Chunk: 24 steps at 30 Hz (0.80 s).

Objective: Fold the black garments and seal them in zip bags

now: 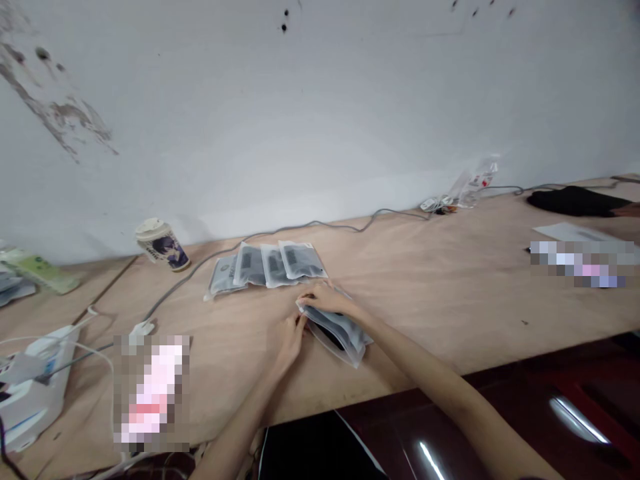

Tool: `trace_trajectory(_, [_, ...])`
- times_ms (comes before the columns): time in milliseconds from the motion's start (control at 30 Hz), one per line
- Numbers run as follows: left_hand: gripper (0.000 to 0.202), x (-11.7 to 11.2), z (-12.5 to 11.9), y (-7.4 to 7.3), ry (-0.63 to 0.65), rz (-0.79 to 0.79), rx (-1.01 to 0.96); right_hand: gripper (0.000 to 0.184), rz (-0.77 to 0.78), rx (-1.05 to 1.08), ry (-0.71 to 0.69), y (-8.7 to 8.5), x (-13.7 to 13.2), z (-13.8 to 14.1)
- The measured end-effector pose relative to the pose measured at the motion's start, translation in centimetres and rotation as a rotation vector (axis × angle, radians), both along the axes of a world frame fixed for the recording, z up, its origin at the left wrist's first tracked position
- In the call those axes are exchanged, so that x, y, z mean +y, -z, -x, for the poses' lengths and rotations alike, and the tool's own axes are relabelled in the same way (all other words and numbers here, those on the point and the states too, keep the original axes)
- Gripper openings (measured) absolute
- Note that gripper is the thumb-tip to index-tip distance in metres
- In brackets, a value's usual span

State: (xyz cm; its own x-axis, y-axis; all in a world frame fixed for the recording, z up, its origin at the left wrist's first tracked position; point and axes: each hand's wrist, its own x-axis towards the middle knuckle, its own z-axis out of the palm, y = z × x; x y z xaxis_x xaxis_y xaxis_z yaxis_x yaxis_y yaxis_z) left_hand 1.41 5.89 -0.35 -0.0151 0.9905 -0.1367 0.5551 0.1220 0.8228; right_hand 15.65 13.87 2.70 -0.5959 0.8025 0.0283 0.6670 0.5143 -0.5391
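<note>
Both my hands meet at a small stack of clear plastic pouches (339, 335) with dark contents, lying on the wooden table (425, 280). My right hand (327, 299) rests on top of the stack, fingers curled over its far corner. My left hand (291, 333) pinches the stack's left edge. Just beyond, a row of several similar pouches (267, 265) lies fanned and overlapping on the table.
A paper cup (163, 244) lies tilted near the wall at left. A grey cable (320, 227) runs along the table's back edge. A white device (33, 387) with cords sits at far left, a black cloth (575, 200) and a plastic bag (473, 181) at right.
</note>
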Motion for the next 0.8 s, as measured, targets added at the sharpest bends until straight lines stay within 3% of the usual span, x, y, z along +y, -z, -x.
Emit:
trace_trajectory(133, [0.032,0.5,0.9,-0.6,-0.012,0.16,-0.274,0.025,-0.005,-0.007,0.03,0.6,0.0,0.3])
trace_trajectory(233, [0.032,0.8,1.1,-0.9,-0.066,0.201,-0.372,0.025,-0.031,0.013,0.062,1.0,-0.1,0.5])
trace_trajectory(500, [0.033,1.7,0.4,-1.0,-0.1,0.228,-0.354,0.03,-0.063,0.012,0.141,1.2,-0.6,0.9])
trace_trajectory(800, [0.033,1.3,0.4,0.1,-0.059,0.31,-0.35,0.027,-0.054,0.001,0.147,0.8,-1.1,0.9])
